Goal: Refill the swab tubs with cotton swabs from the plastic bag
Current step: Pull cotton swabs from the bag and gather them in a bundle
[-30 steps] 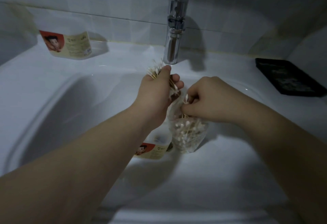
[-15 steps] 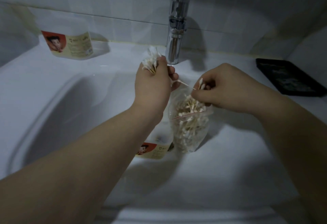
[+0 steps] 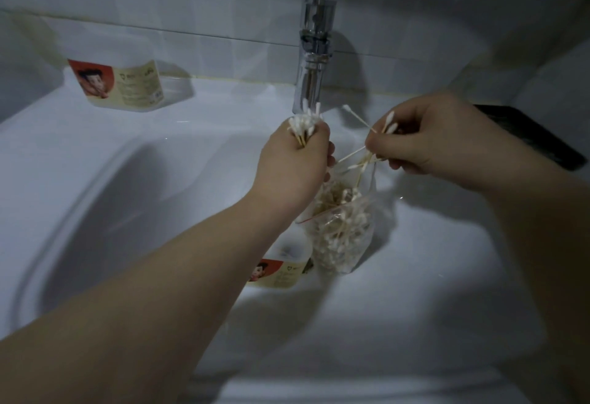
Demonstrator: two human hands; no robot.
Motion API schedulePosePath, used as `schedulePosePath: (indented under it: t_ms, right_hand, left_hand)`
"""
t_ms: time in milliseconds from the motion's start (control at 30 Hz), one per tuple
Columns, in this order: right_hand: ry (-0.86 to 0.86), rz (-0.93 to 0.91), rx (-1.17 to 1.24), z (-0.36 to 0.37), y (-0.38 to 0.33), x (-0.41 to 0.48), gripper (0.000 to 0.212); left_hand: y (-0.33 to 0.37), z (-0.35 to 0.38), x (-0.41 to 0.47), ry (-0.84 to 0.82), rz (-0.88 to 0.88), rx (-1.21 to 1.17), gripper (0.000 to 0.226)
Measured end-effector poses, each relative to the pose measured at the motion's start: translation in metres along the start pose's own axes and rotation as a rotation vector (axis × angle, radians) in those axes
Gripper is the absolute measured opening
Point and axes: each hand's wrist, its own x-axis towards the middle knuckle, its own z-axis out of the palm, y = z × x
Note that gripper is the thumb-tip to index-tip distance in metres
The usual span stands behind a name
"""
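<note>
My left hand [image 3: 295,164] grips a bundle of cotton swabs [image 3: 305,124], white tips up, above the basin. My right hand [image 3: 427,138] pinches a few loose swabs [image 3: 367,148] just above the mouth of the clear plastic bag [image 3: 343,231], which stands in the sink full of swabs. A swab tub [image 3: 284,266] with a red and cream label lies beside the bag, partly hidden under my left forearm. A second tub [image 3: 124,84] with the same label stands on the sink ledge at the back left.
A chrome tap [image 3: 314,55] rises behind my hands. The white sink [image 3: 105,199] has a deep bowl at the left. A black tray [image 3: 536,138] sits on the ledge at the right, and tiled wall runs along the back.
My right hand has risen out of the bag with a few swabs pinched in it. My left hand has lifted a little with its bundle.
</note>
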Motion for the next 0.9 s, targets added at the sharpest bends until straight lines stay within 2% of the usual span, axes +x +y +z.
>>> schedulePosePath:
  t_ms: [300, 467, 567, 667, 733, 900]
  right_hand:
    - [0.017, -0.007, 0.087, 0.008, 0.005, 0.004, 0.015]
    - [0.035, 0.001, 0.183, 0.015, 0.006, 0.007, 0.011]
    - [0.036, 0.027, 0.241, 0.015, 0.007, 0.008, 0.006]
    - [0.038, 0.052, 0.299, 0.016, 0.008, 0.01, 0.01]
    - [0.035, 0.058, 0.335, 0.016, 0.008, 0.01, 0.013]
    - [0.057, 0.072, 0.371, 0.017, 0.006, 0.009, 0.006]
  left_hand:
    - [-0.003, 0.002, -0.006, -0.166, 0.122, 0.247, 0.019]
    - [-0.005, 0.0, -0.007, -0.208, 0.188, 0.265, 0.019]
    - [-0.004, -0.001, -0.005, -0.219, 0.163, 0.273, 0.01]
    - [-0.003, -0.001, -0.005, -0.236, 0.115, 0.262, 0.015]
    - [-0.004, 0.0, -0.005, -0.245, 0.054, 0.207, 0.018]
    - [-0.006, 0.003, -0.003, -0.232, -0.042, 0.03, 0.023]
